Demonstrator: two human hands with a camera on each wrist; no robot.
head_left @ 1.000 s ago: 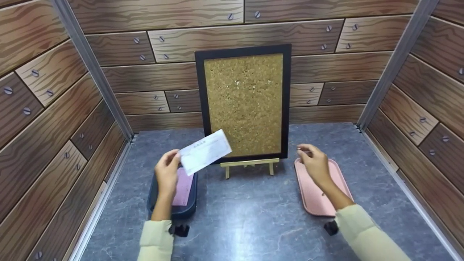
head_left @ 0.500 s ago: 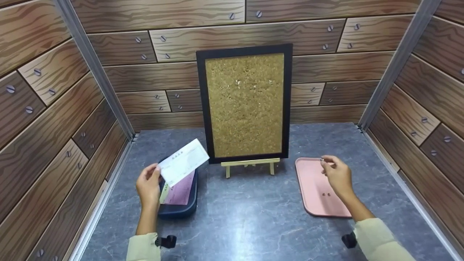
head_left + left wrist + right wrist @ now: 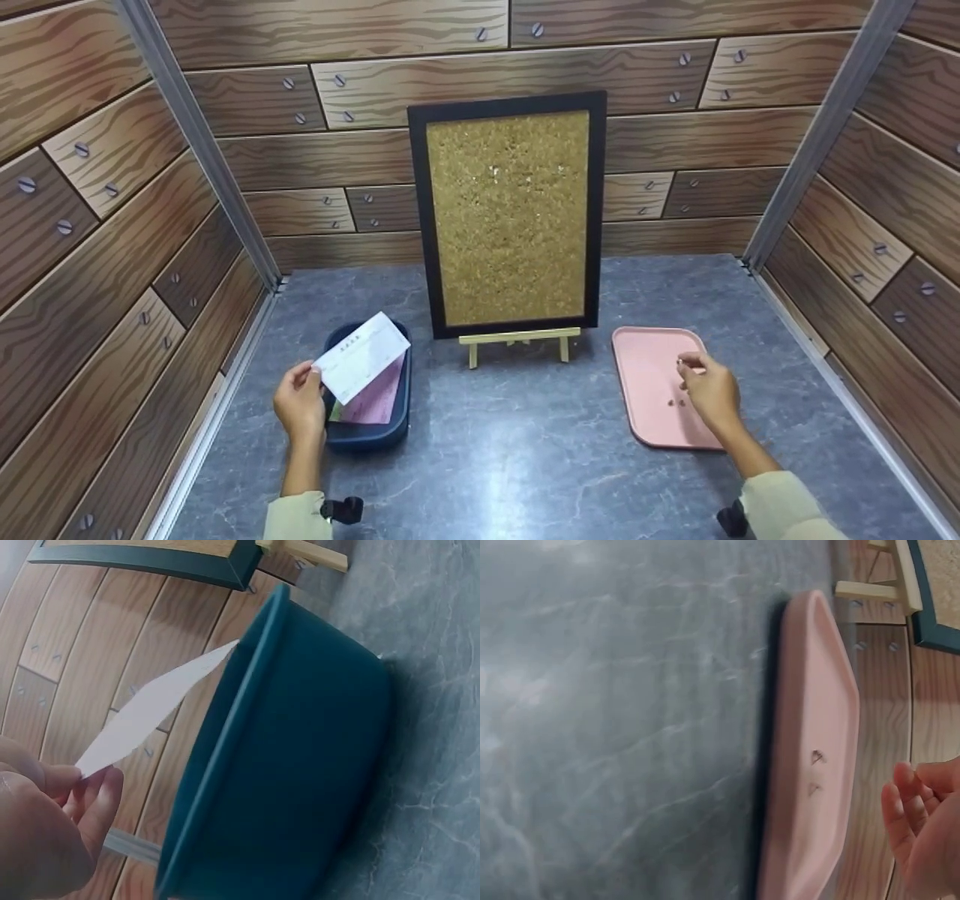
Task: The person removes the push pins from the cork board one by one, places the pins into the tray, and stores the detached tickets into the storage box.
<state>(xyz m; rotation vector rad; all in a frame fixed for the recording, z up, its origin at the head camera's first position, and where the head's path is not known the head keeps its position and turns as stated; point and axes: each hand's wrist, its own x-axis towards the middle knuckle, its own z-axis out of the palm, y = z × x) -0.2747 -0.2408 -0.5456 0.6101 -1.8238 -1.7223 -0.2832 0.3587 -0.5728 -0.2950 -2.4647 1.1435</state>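
Note:
In the head view my left hand [image 3: 300,405] pinches a white printed paper slip [image 3: 361,358] by its lower left corner, tilted above the dark blue bin [image 3: 375,436]. The left wrist view shows the slip's far end at the bin's rim. Inside the bin lie a pink slip [image 3: 375,401] and a bit of a green one. My right hand [image 3: 711,394] is over the pink tray [image 3: 645,390], thumb and forefinger pinched on a tiny thumbtack, mostly hidden by the fingertips. Two thumbtacks [image 3: 817,757] lie on the tray.
A cork board [image 3: 514,225] in a black frame stands on a small wooden easel [image 3: 519,337] at the back middle. Wood-patterned walls [image 3: 322,165] enclose the grey marbled tabletop [image 3: 510,450] at the back and both sides.
My left hand has moved left and down with the white slip, bringing it over the bin. The right hand has drawn back to the right and lower over the tray, its fingers still pinched.

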